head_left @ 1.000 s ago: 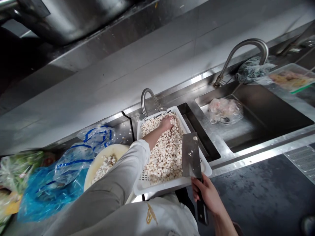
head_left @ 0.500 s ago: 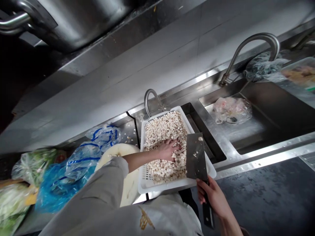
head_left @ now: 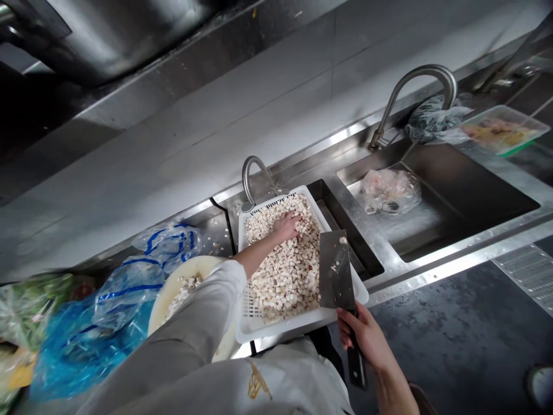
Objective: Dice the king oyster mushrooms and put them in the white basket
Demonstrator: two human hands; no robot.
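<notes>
My left hand [head_left: 287,226] lies on a heap of small whitish diced pieces [head_left: 285,276], near its far end. Its fingers are stretched out and a little apart, their tips partly sunk among the dice. The heap fills a white plastic basket [head_left: 360,291] that sits over a sink. My right hand [head_left: 362,331] is wrapped around the black handle of a cleaver [head_left: 337,268]. The broad blade stands over the basket's right side, with a few bits stuck to it. To the left, partly behind my sleeve, is a round chopping board [head_left: 163,291] with more dice on it.
Blue-edged plastic bags [head_left: 129,288] and bagged greens [head_left: 34,305] crowd the left counter. A tap [head_left: 254,167] rises behind the basket. The right sink [head_left: 466,213] holds a bagged pinkish item [head_left: 391,190]; beyond it stands a clear food tub [head_left: 503,129].
My left hand has moved from the middle of the heap toward its far end. The cleaver stays beside the basket in my right hand. The view has shifted slightly, uncovering dice on the board.
</notes>
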